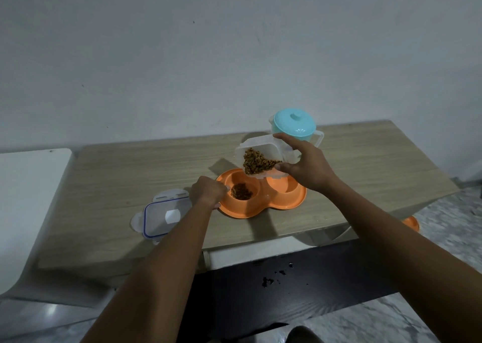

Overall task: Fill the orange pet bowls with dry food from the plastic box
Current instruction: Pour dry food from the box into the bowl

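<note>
Our right hand (302, 168) gripped the tilted clear plastic box (257, 149) above the orange twin pet bowl (260, 208), our left hand (207, 194) holding its left rim, its empty well (287, 188) just rightward.

One orange plastic double pet feeder (260, 208) with two round bowls, left bowl (241, 186) and right bowl (287, 187). One clear plastic box (257, 144). Two heaps of brown dry food (257, 164). One clear clip-lock lid (160, 218). One teal lidded jug (292, 123). One wooden tabletop (130, 165).

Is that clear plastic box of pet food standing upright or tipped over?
Tipped. The right hand holds the plastic box tilted above the orange bowls, its kibble piled against the lower edge.
</note>
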